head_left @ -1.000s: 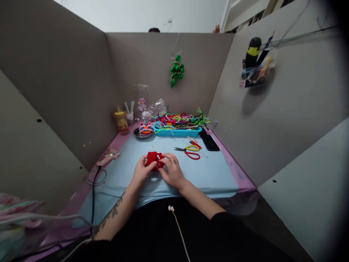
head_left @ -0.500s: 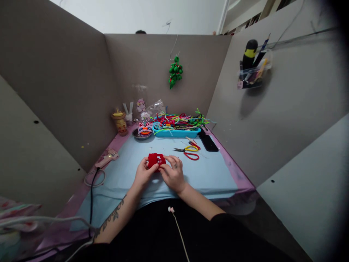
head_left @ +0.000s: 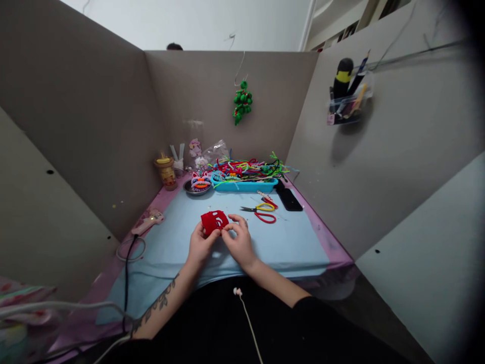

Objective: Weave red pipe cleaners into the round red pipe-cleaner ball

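Note:
A small red woven cord piece (head_left: 213, 221) with slots in it is held up above the light blue cloth. My left hand (head_left: 202, 242) grips its left and lower edge, thumb in front. At its lower right corner, the thumb and index finger of my right hand (head_left: 238, 242) are pinched together, while the other fingers curve loosely. Beyond my hands, scissors (head_left: 266, 215) with one yellow and one red handle lie on the cloth, blades pointing left.
A blue tray (head_left: 246, 186) heaped with coloured cords stands at the back. Left of it are a metal dish (head_left: 197, 191) with a knotted animal face and a cup (head_left: 167, 174). A black phone (head_left: 291, 199) lies right; a pink glue gun (head_left: 149, 222) lies left.
The red piece has tilted and shifted slightly left, its slotted face now turned more toward me. My right fingers have moved from its right side down to its lower corner.

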Motion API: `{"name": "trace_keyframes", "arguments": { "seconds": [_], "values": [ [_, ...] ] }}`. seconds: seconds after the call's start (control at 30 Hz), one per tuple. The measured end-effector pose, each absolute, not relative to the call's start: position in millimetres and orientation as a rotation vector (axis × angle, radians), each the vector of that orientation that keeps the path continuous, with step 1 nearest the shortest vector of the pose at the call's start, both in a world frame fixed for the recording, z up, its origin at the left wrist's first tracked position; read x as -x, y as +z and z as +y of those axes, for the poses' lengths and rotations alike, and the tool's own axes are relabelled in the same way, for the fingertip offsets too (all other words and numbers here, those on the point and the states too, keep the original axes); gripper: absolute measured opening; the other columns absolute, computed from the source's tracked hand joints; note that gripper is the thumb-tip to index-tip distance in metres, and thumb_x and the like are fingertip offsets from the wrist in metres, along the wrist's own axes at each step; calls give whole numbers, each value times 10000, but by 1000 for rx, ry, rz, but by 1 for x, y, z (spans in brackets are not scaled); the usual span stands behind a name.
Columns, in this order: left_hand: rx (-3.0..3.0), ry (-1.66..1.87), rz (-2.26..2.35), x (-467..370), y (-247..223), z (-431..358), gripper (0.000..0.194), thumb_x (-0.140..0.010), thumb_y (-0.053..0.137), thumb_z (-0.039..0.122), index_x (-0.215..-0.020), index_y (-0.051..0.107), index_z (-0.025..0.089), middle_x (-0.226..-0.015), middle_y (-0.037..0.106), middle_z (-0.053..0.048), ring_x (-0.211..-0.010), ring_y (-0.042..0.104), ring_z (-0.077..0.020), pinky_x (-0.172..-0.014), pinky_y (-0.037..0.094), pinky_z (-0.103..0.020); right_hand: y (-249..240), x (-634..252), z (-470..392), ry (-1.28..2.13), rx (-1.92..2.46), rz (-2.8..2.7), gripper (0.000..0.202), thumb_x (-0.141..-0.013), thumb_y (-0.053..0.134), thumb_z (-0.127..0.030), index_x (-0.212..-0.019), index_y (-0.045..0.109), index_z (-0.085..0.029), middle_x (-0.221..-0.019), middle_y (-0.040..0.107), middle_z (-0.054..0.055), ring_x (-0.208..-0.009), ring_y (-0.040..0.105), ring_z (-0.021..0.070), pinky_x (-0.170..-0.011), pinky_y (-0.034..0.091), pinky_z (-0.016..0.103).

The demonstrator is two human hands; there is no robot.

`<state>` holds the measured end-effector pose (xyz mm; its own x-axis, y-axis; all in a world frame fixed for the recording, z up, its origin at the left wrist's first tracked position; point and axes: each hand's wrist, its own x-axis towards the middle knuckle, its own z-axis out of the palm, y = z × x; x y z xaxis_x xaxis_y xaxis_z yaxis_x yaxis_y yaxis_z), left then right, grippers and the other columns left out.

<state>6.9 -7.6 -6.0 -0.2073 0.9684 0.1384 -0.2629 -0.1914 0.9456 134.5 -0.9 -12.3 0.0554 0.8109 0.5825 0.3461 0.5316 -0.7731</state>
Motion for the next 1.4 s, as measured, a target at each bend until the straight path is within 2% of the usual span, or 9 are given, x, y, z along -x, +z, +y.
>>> {"name": "trace_keyframes", "arguments": {
  "seconds": [0.2,0.5,0.67,0.87,1.0,1.17,1.4],
  "values": [
    [-1017,1615,1074,-7,-4,-10,527,-571,839,333,-1019,638,143,-954,748,-89,-870,695,-241,-837,503,-349,-15,-137,-1,413,976,-1599,93,-838,579,-189,-755,616,-209,-1145,568,104,-1134,525,240,-1000,422,426],
    [-901,1760,1051,8,-11,4,517,-590,838,363,-1010,626,148,-882,731,-41,-792,676,-184,-796,496,-301,-23,-136,-10,-61,883,-1995,109,-824,569,-119,-844,636,-202,-1287,518,119,-1250,401,280,-1043,382,464],
    [-781,1606,880,13,-11,8,556,-575,865,392,-1019,640,144,-811,722,-30,-734,665,-161,-778,494,-286,-17,-148,-3,60,863,-1911,81,-837,595,-176,-817,658,-222,-1193,558,89,-1163,468,264,-1009,414,462],
    [-766,1359,748,10,-5,-1,483,-646,830,308,-1071,680,134,-1027,730,-109,-863,677,-206,-794,503,-304,-5,-160,5,80,829,-1802,145,-884,556,-185,-910,691,-231,-979,580,72,-974,522,224,-909,457,415],
    [-813,1357,753,9,-7,-4,425,-624,838,256,-1008,702,136,-962,740,-89,-843,671,-189,-783,499,-280,-6,-157,6,15,822,-1835,153,-874,591,-181,-930,717,-246,-987,587,76,-990,499,231,-922,437,412],
    [-929,1373,877,8,-9,-5,379,-602,851,287,-909,692,133,-841,739,-56,-735,659,-162,-730,499,-270,-7,-155,4,-33,881,-1896,161,-859,602,-193,-923,729,-268,-1024,597,76,-1026,469,255,-952,405,447],
    [-1097,1373,993,3,-4,-8,418,-603,831,344,-932,669,143,-889,736,-80,-794,675,-210,-751,519,-331,4,-157,4,200,985,-1870,124,-823,614,-176,-759,705,-231,-1127,577,81,-1128,457,266,-1018,384,472]
  ]
}}
